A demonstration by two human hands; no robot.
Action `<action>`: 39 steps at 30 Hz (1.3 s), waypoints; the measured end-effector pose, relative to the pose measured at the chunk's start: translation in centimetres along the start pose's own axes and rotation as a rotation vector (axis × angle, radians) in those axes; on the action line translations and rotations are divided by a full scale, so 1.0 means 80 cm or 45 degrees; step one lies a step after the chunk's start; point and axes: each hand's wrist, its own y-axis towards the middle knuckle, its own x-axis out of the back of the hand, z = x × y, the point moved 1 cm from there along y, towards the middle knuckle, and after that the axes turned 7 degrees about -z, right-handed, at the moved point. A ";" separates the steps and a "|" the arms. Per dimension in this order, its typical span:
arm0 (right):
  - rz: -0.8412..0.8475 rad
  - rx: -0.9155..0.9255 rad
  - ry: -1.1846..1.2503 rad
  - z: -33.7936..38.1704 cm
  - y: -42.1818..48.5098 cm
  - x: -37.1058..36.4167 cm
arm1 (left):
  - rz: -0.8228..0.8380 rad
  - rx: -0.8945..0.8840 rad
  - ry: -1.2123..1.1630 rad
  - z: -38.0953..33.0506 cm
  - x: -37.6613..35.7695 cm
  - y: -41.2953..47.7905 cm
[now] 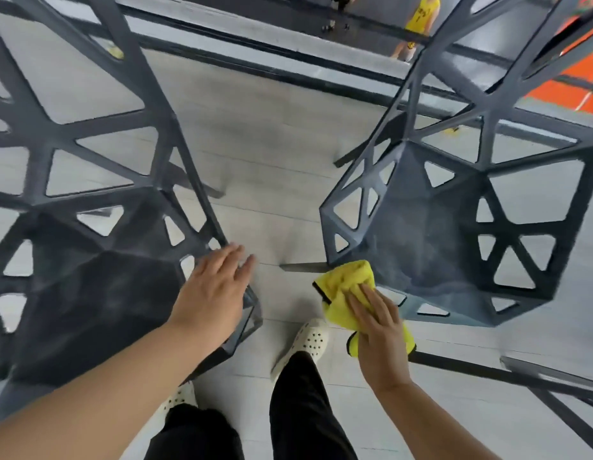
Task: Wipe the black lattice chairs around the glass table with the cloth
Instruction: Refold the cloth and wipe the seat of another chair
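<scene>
Grey plank floor (265, 180) ran between the black lattice left chair (89, 260) and right chair (431, 234). The left hand (212, 293) lay at the left chair's near corner, fingers straight, slightly spread. The right hand (378, 330), fingers together, pressed the yellow cloth (341, 283) onto the right chair's near-left corner.

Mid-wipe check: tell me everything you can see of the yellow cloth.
The bright yellow plush cloth, microfibre by its look, has a dark trim along its edges. It is bunched into folds, not spread flat. It lies on the near corner of the right-hand black lattice chair's seat, and one end seems to hang off the seat edge. The right hand presses on it with straight fingers; nothing else visibly touches it.
</scene>
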 end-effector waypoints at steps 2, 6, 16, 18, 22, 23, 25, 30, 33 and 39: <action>-0.051 -0.027 0.059 -0.011 0.019 0.001 | -0.082 -0.092 -0.019 -0.025 0.008 0.030; -0.100 -0.035 0.190 -0.008 0.050 -0.009 | -0.144 -0.114 -0.022 -0.058 0.018 0.073; -0.087 0.130 0.522 0.094 0.155 0.006 | -0.032 0.691 -0.938 -0.033 0.084 0.116; -0.098 0.138 0.574 0.124 0.173 0.004 | -0.031 1.153 -1.734 -0.014 0.098 0.119; 0.017 0.219 0.643 0.199 0.199 -0.009 | -0.111 1.125 -2.035 0.041 0.123 0.109; 0.070 0.281 0.642 0.221 0.204 -0.013 | -0.191 1.146 -1.940 0.056 0.132 0.102; 0.200 0.396 0.605 0.262 0.214 -0.019 | -0.418 1.320 -1.682 0.092 0.153 0.083; 0.139 0.471 0.553 0.356 0.279 -0.020 | -1.078 1.713 -1.408 0.191 0.208 0.019; 0.000 0.420 0.568 0.421 0.338 -0.006 | -1.429 1.809 -1.341 0.249 0.238 -0.002; -0.033 0.424 0.452 0.525 0.434 -0.005 | -1.604 1.595 -1.005 0.358 0.265 0.022</action>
